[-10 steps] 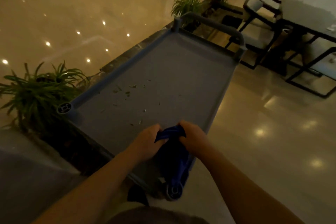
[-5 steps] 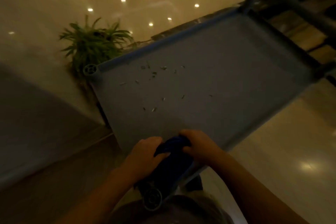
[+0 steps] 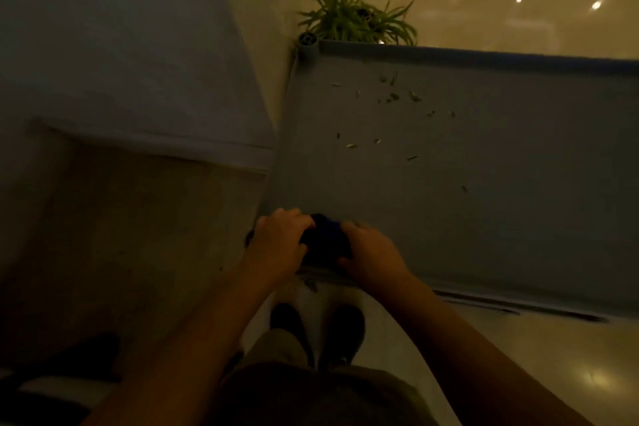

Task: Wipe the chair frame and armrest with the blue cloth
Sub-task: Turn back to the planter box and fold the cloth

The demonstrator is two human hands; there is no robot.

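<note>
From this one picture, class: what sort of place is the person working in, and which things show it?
Probably a lobby or similar indoor public hall, dimly lit. The polished floor mirrors ceiling spotlights, a potted plant stands as decoration, and both hands press a blue cloth on a large grey frame.

Dim, warm amber light throughout. Bright pinpoint glare reflected off the glossy beige stone floor at upper right. Deep shadow at lower left. Soft, grainy detail; wide-angle bending toward edges.
</note>
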